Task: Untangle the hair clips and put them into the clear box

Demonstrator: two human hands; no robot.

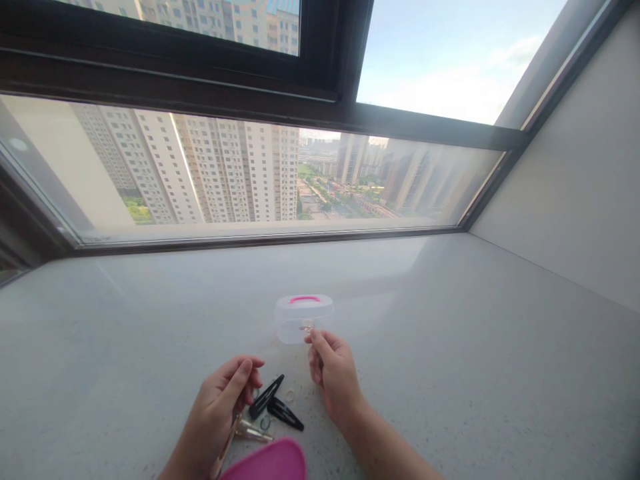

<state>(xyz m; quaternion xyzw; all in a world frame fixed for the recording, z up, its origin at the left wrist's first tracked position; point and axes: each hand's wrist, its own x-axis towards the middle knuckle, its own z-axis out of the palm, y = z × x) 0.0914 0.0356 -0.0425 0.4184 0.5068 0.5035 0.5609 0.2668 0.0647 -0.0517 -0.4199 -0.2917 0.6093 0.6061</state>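
My two hands are apart above a pale windowsill [430, 373]. My right hand [311, 335], at one o'clock, pinches a small gold-toned trinket [303, 327] between thumb and fingertips; it is too small to name surely. It sits in front of a translucent plastic box [289, 331] with a pink handle [305, 299], its long axis running roughly nine to three o'clock, the free end pointing at nine. I judge it light, stiff and a little slippery, perhaps with delicate parts, so best gripped by one end. My left hand [256, 373], at seven o'clock, is loosely curled; I cannot tell whether it holds anything. Just beside it, one black snap hair clip [267, 397] points to one o'clock, and another black clip [286, 414] lies along ten to four; both look firm and light, easiest taken by their edges. A pink plastic piece [273, 461] lies at six o'clock.
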